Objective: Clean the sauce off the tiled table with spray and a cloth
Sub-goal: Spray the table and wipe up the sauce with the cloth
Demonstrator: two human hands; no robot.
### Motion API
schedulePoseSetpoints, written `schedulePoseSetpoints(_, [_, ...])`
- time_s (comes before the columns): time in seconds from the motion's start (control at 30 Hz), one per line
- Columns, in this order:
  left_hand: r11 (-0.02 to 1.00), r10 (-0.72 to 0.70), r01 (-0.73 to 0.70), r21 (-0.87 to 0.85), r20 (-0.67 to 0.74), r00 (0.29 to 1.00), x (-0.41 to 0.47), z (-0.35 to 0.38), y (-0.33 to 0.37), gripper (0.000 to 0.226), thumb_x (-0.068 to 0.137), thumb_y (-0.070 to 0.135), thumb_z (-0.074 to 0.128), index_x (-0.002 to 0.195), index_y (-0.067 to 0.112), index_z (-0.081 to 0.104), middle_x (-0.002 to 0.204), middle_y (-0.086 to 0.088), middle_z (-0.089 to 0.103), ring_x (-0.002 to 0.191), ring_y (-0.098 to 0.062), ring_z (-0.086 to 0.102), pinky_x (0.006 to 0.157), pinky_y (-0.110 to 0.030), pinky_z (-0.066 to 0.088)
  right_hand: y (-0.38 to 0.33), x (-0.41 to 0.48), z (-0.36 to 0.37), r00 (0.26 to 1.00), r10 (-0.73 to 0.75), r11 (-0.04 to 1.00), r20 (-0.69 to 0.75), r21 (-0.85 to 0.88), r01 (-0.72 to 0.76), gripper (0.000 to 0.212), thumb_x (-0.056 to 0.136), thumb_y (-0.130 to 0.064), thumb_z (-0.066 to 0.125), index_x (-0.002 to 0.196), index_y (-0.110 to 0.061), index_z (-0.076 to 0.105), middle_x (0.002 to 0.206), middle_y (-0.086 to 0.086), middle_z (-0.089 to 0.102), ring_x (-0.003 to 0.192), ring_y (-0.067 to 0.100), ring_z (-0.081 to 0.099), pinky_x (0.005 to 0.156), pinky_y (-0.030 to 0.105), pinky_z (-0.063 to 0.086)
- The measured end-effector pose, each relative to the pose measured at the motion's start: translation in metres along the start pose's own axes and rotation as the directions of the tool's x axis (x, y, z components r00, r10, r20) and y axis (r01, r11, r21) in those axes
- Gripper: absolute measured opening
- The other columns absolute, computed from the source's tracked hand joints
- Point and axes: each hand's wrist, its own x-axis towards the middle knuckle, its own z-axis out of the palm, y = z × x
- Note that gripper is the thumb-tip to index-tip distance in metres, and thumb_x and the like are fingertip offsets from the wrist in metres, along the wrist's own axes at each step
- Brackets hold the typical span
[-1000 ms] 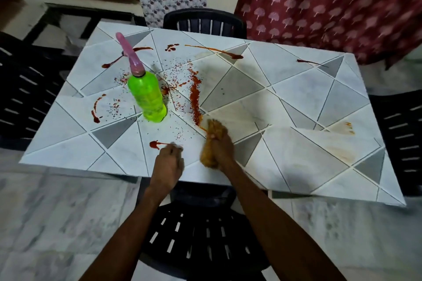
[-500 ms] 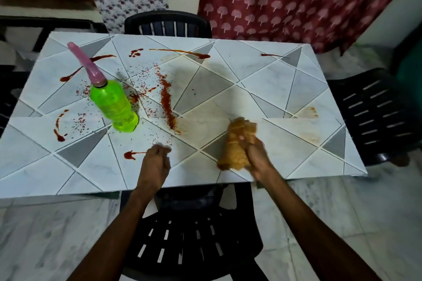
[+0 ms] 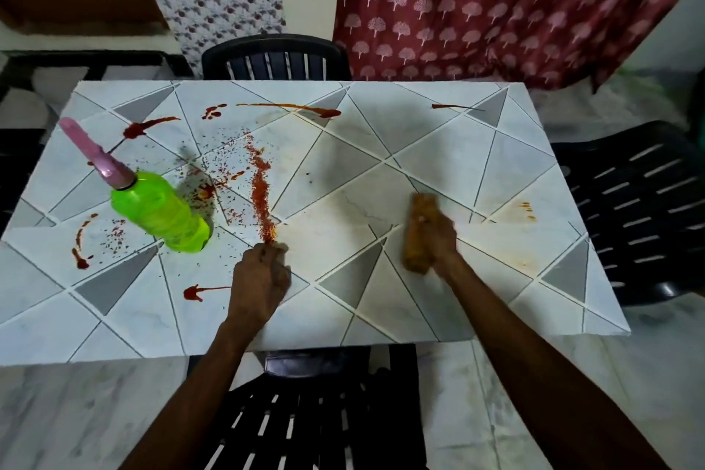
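Sauce point(image 3: 261, 191) runs in a thick red streak down the left half of the tiled table point(image 3: 419, 141), with smaller splashes toward twelve and nine o'clock. The right hand point(image 3: 438, 237) is clenched round a bunched, orange-stained cloth point(image 3: 416, 240) on the tabletop. The roll lies along the hand's nine o'clock side, well apart from the streak. The left hand point(image 3: 261, 279) rests on the table with fingers curled under, nothing visible in them, knuckles at the streak's near end. A green spray bottle point(image 3: 160, 210) stands at its ten o'clock.
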Motion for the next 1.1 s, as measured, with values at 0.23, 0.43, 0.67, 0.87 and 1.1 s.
schedulePoseSetpoints(0.23, [0.981, -0.141, 0.142, 0.13, -0.018, 0.99, -0.009, 0.004, -0.022, 0.03, 0.084, 0.032, 0.065, 0.108, 0.013, 0.067, 0.104, -0.012, 0.063, 0.088, -0.033, 0.057, 0.072, -0.039, 0.051, -0.068, -0.041, 0.143, 0.897, -0.083, 0.996, 0.435, 0.005, 0.09, 0.029, 0.103, -0.026, 0.056, 0.126, -0.012, 0.065, 0.119, 0.012, 0.07, 0.108, 0.029, 0.068, 0.084, 0.031, 0.053])
schedulePoseSetpoints(0.43, [0.981, -0.143, 0.152, 0.122, -0.076, 0.987, -0.016, -0.003, -0.021, 0.032, 0.079, 0.023, 0.068, 0.106, 0.006, 0.064, 0.097, -0.019, 0.062, 0.081, -0.039, 0.057, 0.065, -0.041, 0.052, -0.073, -0.061, 0.163, 0.792, -0.089, 0.996, 0.604, 0.066, 0.061, 0.021, 0.098, -0.017, 0.063, 0.117, -0.011, 0.068, 0.117, 0.016, 0.072, 0.108, 0.036, 0.07, 0.097, 0.047, 0.057])
schedulePoseSetpoints(0.67, [0.977, -0.184, 0.182, 0.111, 0.008, 0.983, -0.004, 0.004, -0.01, 0.055, 0.083, 0.046, 0.06, 0.118, 0.004, 0.061, 0.114, -0.018, 0.062, 0.102, -0.037, 0.057, 0.082, -0.043, 0.048, -0.033, -0.055, 0.048, 0.922, -0.127, 0.992, 0.365, 0.052, 0.116, 0.041, 0.091, -0.033, 0.071, 0.124, -0.011, 0.068, 0.118, 0.013, 0.072, 0.112, 0.033, 0.068, 0.099, 0.044, 0.054])
schedulePoseSetpoints(0.87, [0.941, -0.275, 0.252, 0.227, 0.073, 0.959, -0.012, 0.003, -0.003, 0.076, 0.072, 0.061, 0.057, 0.121, 0.003, 0.058, 0.123, -0.019, 0.057, 0.113, -0.04, 0.051, 0.097, -0.052, 0.04, 0.049, -0.073, -0.008, 0.995, 0.044, 0.997, 0.085, -0.062, -0.039, 0.035, 0.097, -0.035, 0.064, 0.127, -0.017, 0.065, 0.121, 0.011, 0.07, 0.112, 0.033, 0.065, 0.103, 0.05, 0.051])
schedulePoseSetpoints(1.1, [0.927, -0.304, 0.272, 0.258, 0.093, 0.948, -0.018, 0.008, -0.005, 0.082, 0.069, 0.062, 0.058, 0.126, 0.003, 0.056, 0.129, -0.018, 0.057, 0.116, -0.039, 0.053, 0.099, -0.054, 0.039, 0.034, -0.099, 0.08, 0.986, 0.035, 0.996, 0.16, -0.092, -0.02, 0.037, 0.098, -0.041, 0.059, 0.131, -0.024, 0.058, 0.117, 0.009, 0.071, 0.11, 0.034, 0.066, 0.095, 0.039, 0.052])
